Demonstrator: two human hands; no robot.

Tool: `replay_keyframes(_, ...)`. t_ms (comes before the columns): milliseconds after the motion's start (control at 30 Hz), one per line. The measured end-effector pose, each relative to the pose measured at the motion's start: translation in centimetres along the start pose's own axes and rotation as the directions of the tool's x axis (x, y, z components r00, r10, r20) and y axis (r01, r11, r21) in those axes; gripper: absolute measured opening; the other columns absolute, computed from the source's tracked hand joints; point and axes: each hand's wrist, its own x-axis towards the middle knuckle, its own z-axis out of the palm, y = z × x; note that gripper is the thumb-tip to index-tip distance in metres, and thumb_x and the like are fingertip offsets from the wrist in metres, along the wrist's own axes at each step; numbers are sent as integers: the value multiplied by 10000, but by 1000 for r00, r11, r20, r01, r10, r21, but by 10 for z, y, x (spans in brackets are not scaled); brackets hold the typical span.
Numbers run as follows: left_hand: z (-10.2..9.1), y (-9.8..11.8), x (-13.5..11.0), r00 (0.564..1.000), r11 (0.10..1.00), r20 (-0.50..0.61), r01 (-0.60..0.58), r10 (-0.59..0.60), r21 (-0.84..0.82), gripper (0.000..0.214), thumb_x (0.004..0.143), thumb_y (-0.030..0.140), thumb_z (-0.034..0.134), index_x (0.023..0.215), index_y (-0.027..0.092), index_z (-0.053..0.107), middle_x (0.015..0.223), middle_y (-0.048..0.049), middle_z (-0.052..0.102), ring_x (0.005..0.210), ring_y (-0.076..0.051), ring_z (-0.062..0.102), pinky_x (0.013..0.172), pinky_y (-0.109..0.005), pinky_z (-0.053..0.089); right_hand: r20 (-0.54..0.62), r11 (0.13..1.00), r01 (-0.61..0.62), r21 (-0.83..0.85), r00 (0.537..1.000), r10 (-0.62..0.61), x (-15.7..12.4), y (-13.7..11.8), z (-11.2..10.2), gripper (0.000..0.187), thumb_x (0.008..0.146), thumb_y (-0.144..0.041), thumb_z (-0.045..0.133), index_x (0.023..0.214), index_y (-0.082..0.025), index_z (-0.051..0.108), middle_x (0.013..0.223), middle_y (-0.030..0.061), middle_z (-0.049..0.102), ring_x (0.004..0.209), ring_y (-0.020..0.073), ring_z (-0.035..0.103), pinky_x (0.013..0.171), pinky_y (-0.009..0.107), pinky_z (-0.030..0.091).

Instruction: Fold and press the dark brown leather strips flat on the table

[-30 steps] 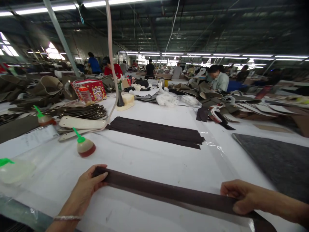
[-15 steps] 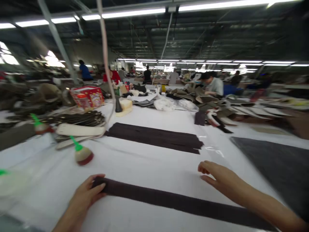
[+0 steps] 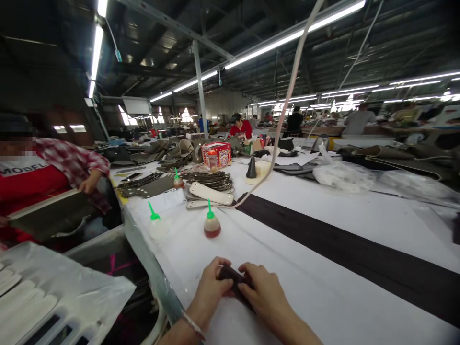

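Observation:
Both of my hands meet at the near end of a dark brown strap (image 3: 233, 278) on the white table (image 3: 305, 297). My left hand (image 3: 210, 292) pinches the strap's end from the left. My right hand (image 3: 264, 292) lies over the strap with its fingers pressed on it, and the rest of the strap is hidden under that hand and arm. A long stack of dark brown straps (image 3: 345, 249) lies further out, running from the middle to the right edge.
Two green-capped glue bottles (image 3: 212, 224) (image 3: 155, 225) stand near the table's left edge. Beyond them lie a cream strap piece (image 3: 211, 193), metal-fitted pieces (image 3: 212, 179), a red box (image 3: 217, 153) and a plastic bag (image 3: 341, 175). A person in red and plaid (image 3: 43, 177) works at left.
The view has swung left. My right hand has come from the strap's far end to its near end, beside my left hand, which has stayed on that end.

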Motion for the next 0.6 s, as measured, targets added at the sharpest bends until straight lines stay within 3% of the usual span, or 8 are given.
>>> replay_keyframes(100,-9,5,-3,995,991,-60,-71,78,113,389,581,194,604,958,185,510,810,-26,601,715,-196,606,551,-296,518,-18,999,-27,-41,999,26,6,-3,7,242,787,-124,532,977,-222,645,933,29,667,947,248,565,799,362,319)
replay_keyframes(167,-17,13,-11,981,972,-122,-127,153,199,407,632,149,596,1030,196,528,1004,-58,594,865,-207,592,682,-331,531,-25,998,-33,-58,999,32,7,-3,11,238,774,-100,539,945,-228,643,919,16,664,935,239,559,793,355,300)
replay_keyframes(233,-24,20,-22,960,923,-103,-215,260,318,386,708,111,580,1078,216,556,1125,-59,570,987,-209,555,849,-370,499,-30,997,-35,-71,999,33,8,-3,14,236,772,-94,551,942,-232,639,930,10,661,937,236,553,787,349,288)
replay_keyframes(300,-28,25,-32,916,785,86,-381,391,488,347,796,76,521,1099,234,582,1159,-47,577,1069,-210,531,964,-402,449,-29,996,-28,-81,999,26,9,-3,15,227,778,-94,557,939,-234,636,944,5,660,944,233,549,778,342,282)
replay_keyframes(400,-32,22,-40,781,408,446,-614,437,675,387,860,32,452,1170,227,577,1210,-46,598,1146,-229,515,1028,-447,426,-25,996,-18,-91,1000,15,12,-4,16,220,789,-90,555,936,-234,632,953,-1,659,940,225,549,756,330,278)
replay_keyframes(500,-34,13,-39,746,156,538,-631,393,760,393,885,63,491,1261,173,527,1291,-79,576,1192,-264,505,1033,-484,440,-33,996,-11,-93,999,8,16,-4,19,206,806,-92,549,936,-232,627,946,-1,657,930,219,550,744,323,279)
replay_keyframes(600,-38,10,-37,751,43,548,-603,369,797,412,892,90,518,1301,137,491,1338,-100,545,1213,-272,500,1031,-490,452,-41,995,4,-95,999,-8,17,-5,22,199,828,-91,541,947,-230,621,963,2,650,950,220,542,751,326,280)
